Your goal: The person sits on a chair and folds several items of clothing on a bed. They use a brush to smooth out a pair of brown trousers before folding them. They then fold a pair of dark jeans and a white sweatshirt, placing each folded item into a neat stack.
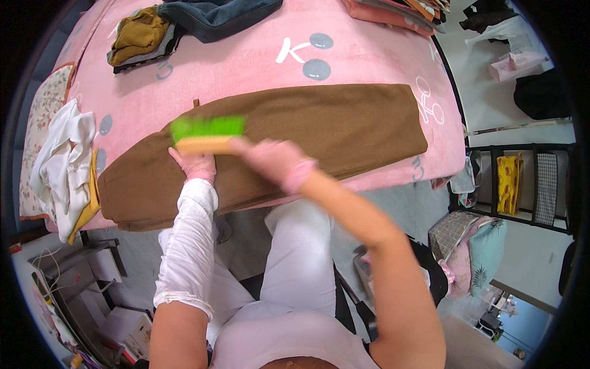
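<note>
A pair of folded brown trousers (341, 124) lies flat across the pink bedspread (239, 69) before me, its waist end to the left. My right hand (276, 161), in a thin pink glove, grips a brush (207, 145) with a wooden back and bright green bristles. The brush is blurred, over the upper left part of the trousers, its bristles facing away from me. Just below its left end, my left hand (196, 165), gloved too, rests on the brown cloth. The brush hides part of that hand's fingers.
Folded clothes (140, 39) and blue jeans (221, 16) lie at the bed's far left. Another clothes stack (396, 16) sits far right. A white garment (67, 157) lies by a floral pillow (39, 147). To the right stand a black rack (528, 184) and bundled bedding (474, 253).
</note>
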### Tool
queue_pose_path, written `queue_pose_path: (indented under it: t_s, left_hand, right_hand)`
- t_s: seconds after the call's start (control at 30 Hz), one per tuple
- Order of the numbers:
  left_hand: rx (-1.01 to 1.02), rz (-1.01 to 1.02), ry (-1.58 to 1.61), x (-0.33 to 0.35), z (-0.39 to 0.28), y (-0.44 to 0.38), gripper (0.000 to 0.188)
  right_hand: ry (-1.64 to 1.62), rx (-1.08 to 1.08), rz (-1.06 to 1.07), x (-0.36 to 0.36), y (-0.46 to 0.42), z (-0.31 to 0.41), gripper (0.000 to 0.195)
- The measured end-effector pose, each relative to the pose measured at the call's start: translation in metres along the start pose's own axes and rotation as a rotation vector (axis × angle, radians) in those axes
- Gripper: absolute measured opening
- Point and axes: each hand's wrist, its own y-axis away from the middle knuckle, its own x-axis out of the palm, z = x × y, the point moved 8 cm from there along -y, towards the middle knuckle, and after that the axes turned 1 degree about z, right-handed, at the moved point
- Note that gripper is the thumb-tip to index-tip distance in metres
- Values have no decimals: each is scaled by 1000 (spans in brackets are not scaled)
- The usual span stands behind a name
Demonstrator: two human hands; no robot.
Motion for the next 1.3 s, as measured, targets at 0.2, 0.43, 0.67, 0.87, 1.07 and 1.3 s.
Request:
queue_pose_path:
  t_s: [0.2,0.43,0.67,0.87,1.07,1.3]
  left_hand:
    - [-21,-25,-20,5,2,4,69]
    - [-21,128,207,-14,5,-13,64]
    - [-61,221,-438,-69,110,5,63]
    - [-121,183,-361,-56,132,21,62]
    - [-137,228,-383,-55,125,20,65]
    - [-121,246,-439,-48,134,25,64]
  right_hand:
    - [-92,1306,-492,-117,258,-317,49]
    - [-364,858,-872,-114,260,-228,28]
    - [-251,-147,-127,28,38,139,33]
    - [-198,722,70,4,215,-113,43]
    - [-52,1795,-691,-108,505,-250,45]
    - [-259,339,-214,1,102,8,27]
